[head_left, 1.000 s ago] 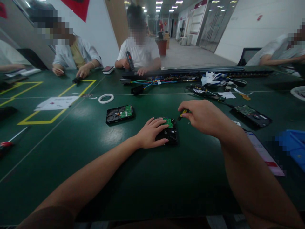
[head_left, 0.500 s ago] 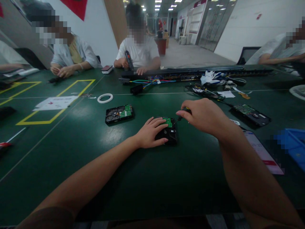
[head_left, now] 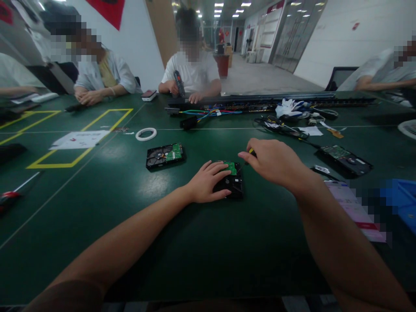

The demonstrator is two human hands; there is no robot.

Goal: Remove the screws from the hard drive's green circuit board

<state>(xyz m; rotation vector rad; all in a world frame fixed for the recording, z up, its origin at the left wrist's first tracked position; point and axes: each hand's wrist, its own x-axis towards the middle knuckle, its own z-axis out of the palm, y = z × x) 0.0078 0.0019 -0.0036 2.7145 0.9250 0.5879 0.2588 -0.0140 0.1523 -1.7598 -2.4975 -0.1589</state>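
A black hard drive (head_left: pixel 233 184) with a green circuit board on top lies on the green table (head_left: pixel 208 247) in front of me. My left hand (head_left: pixel 208 181) rests flat on its left side, fingers spread over the board. My right hand (head_left: pixel 274 161) is closed around a small screwdriver with a yellow and black handle (head_left: pixel 251 152); its tip points down at the drive's far right corner.
A second hard drive (head_left: pixel 165 155) lies to the left, a third (head_left: pixel 344 158) to the right. A white tape roll (head_left: pixel 146 134), cables (head_left: pixel 208 114), white gloves (head_left: pixel 287 108), a paper sheet (head_left: pixel 79 139) and a blue bin (head_left: pixel 401 201) sit around. Other people sit across the table.
My right hand has shifted slightly left and down toward the drive, hiding more of the screwdriver handle. My left hand stays on the drive.
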